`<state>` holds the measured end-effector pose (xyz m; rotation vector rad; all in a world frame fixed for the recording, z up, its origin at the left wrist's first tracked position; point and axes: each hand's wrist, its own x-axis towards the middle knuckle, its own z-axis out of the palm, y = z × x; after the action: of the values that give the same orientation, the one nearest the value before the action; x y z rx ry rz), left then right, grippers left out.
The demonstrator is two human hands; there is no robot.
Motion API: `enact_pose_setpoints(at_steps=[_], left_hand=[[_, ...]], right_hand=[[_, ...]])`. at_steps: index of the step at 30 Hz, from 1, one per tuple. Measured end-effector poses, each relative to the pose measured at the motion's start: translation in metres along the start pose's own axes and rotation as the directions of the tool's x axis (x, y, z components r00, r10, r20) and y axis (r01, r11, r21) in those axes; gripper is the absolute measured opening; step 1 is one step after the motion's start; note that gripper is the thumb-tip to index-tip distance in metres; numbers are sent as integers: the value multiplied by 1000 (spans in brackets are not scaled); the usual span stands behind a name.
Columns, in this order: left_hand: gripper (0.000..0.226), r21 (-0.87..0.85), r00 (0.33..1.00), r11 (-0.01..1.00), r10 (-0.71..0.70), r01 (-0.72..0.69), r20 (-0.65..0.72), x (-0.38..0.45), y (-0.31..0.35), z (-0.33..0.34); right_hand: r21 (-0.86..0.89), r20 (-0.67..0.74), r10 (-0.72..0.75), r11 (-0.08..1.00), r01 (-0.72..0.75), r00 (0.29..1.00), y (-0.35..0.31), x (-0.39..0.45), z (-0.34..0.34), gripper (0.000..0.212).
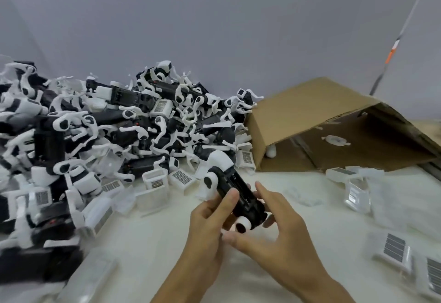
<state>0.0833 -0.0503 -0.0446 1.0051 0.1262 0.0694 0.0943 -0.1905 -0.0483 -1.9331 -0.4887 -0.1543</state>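
We hold the black unit (238, 193) above the counter (322, 219), left hand (210, 226) fingers curled round its body. Right hand (281, 228) fingers are spread beside the white end cap (242, 225). Advice: steady the body first, then take the cap squarely.

Blocked along the left edge by a heap of black-and-white devices (107, 123). Barred at the far right by a tipped cardboard box (310, 116). Cluttered along the right edge with plastic covers (391, 252). Open over bare bench (148, 250) at the front edge, beside the left hand (205, 226) and its black device (241, 195).
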Motion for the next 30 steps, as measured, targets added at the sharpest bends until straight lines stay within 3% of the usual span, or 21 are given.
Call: enact_pose_setpoints(at_steps=[3,6,16,19,21,23,26,30], left_hand=[[51,1,1000,1000,-3,3,-5,-2,-2,4],[48,47,999,998,38,-38,-5,-3,0,4],[40,196,974,957,190,-213,125,-2,4,-5],[38,376,929,850,342,-370,141,-1,7,-11],[43,574,848,632,460,-521,263,1,11,-17],[49,652,778,435,445,-621,444,2,12,-22],[52,657,803,461,342,-596,489,1,11,-21],[46,664,815,473,303,-579,494,-1,13,-22]], right_hand=[[48,-35,-5,999,7,999,2,-2,5,57],[61,-56,-37,997,40,998,1,-4,5,44],[132,22,-17,991,14,1000,-1,-5,4,63],[158,124,5,987,-24,992,0,-2,-5,97],[184,109,-59,982,38,992,0,0,-11,105],[211,67,-112,973,96,991,-1,1,-15,100],[199,30,-110,975,102,993,0,0,-17,84],[91,39,-117,989,113,992,-4,0,-22,80]])
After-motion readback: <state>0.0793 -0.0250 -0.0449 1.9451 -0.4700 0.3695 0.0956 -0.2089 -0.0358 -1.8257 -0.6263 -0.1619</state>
